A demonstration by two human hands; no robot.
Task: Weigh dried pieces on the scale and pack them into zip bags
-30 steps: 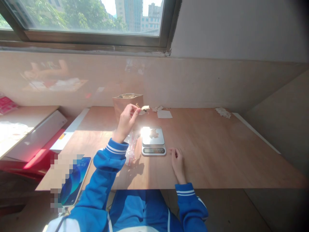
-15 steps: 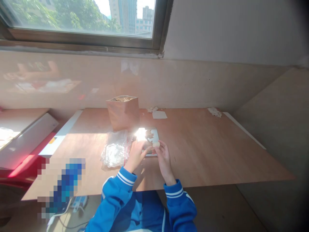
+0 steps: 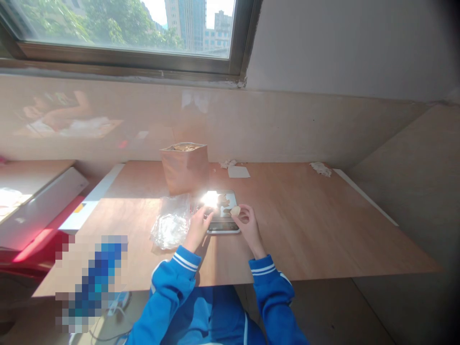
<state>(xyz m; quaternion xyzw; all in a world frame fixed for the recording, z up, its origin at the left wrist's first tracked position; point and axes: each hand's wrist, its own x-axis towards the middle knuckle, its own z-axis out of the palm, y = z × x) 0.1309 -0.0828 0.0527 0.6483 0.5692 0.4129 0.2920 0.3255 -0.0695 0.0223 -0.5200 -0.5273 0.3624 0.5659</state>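
A small kitchen scale lies on the wooden table, its shiny platform glaring in the sun with a few pale brown pieces on it. My right hand pinches a small pale piece at the scale's right edge. At the scale's left edge, my left hand has its fingers curled; what they hold, if anything, is hidden by glare. A brown paper bag stands open behind the scale, filled with similar pieces.
A heap of clear plastic bags lies left of the scale. A white card and crumpled paper scraps lie near the back wall. A lower side table stands at the left.
My left hand came down from beside the bag to the scale. My right hand moved up to the scale and now pinches a pale piece. The camera shifted left.
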